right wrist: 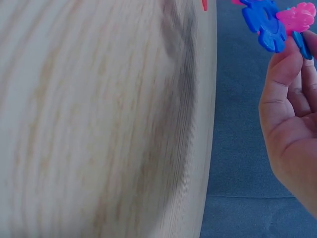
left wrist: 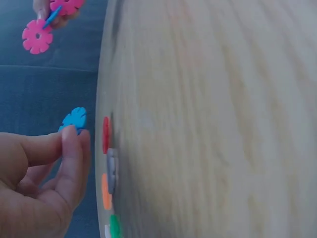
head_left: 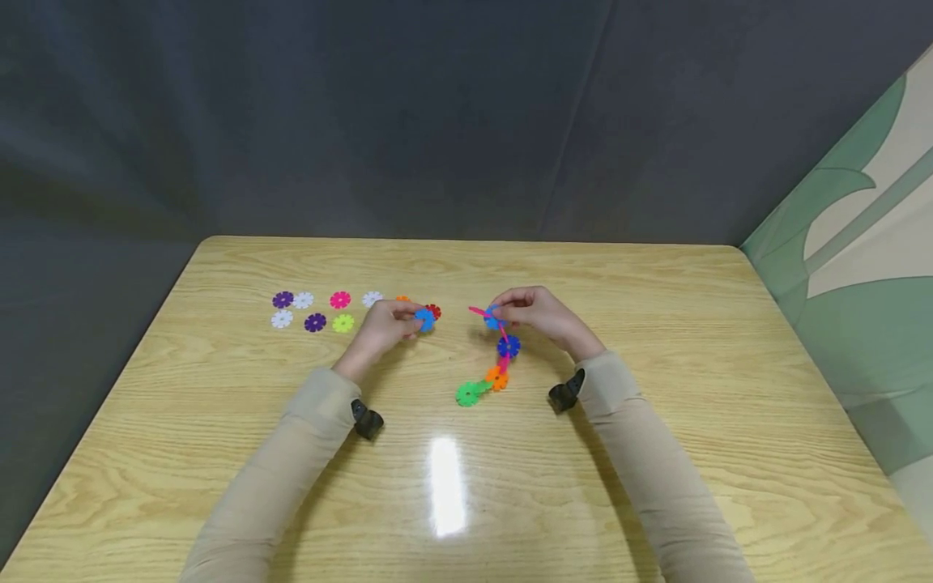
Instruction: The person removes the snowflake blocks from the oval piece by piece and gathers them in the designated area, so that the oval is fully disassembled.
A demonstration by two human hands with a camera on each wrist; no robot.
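Note:
Between thumb and fingers my left hand [head_left: 386,328] pinches a light blue snowflake disc [head_left: 425,320], a flat plastic piece with a notched rim. In the left wrist view this blue disc [left wrist: 75,118] stands up from the fingertips. My right hand [head_left: 539,314] pinches a light blue disc [head_left: 492,317] at the upper end of a chain of interlocked discs. Down that chain come pink pieces, a dark blue disc [head_left: 509,346], an orange disc [head_left: 497,378] and a green disc [head_left: 468,394] at the lower end. The two hands are apart, with a pink disc [left wrist: 37,36] jutting from the chain toward the left.
Loose discs lie on the wooden table [head_left: 656,486] at the left: purple [head_left: 283,300], white [head_left: 281,319], pink [head_left: 340,300] and yellow-green [head_left: 343,323] ones. A red disc [head_left: 434,310] and an orange disc [head_left: 402,298] lie behind the left hand. A dark curtain [head_left: 437,121] hangs behind the table.

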